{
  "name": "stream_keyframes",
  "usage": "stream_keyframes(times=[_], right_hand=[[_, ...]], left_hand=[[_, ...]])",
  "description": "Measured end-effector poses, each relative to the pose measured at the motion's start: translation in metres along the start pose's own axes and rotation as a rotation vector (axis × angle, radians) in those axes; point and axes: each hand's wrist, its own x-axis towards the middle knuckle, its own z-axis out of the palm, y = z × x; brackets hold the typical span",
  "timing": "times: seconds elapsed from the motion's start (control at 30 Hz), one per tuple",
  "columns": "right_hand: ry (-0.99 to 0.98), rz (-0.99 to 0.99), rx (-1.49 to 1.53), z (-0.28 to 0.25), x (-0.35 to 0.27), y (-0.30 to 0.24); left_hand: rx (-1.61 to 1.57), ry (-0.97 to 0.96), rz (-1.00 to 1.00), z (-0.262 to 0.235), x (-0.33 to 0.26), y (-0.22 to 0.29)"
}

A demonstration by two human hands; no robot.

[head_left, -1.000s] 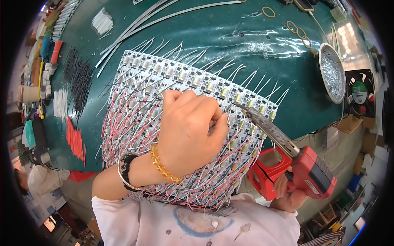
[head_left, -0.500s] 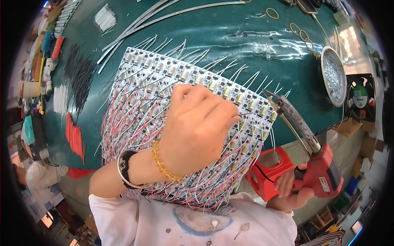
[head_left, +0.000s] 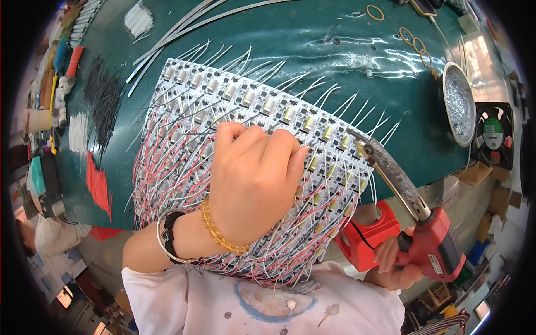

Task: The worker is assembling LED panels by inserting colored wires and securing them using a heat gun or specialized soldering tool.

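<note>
On the circuit-board panel (head_left: 223,111), left hand (head_left: 254,178) presses; right hand (head_left: 399,262) holds soldering gun (head_left: 413,223).

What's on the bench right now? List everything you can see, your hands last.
circuit board panel: one, white with red and white wires, bench centre
soldering gun: one, red, lower right, tip at panel's right edge
green mat: one, covers bench
metal dish: one, silver, right
rubber bands: several, tan, top right
small fan: one, black, far right
red wire bundle: one, left
black wire bundle: one, left
left hand: pressing on panel
right hand: gripping soldering gun
</note>
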Motion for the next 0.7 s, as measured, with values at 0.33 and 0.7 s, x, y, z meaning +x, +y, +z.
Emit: stream_keyframes(times=[0.33,0.7], right_hand=[[0.443,0.193,-0.156,0.037,0.003,-0.015],[0.307,0.176,-0.229,0.026,0.006,-0.018]], left_hand=[[0.027,0.035,0.019,0.005,-0.002,0.002],[0.036,0.052,0.034,0.006,-0.001,0.005]])
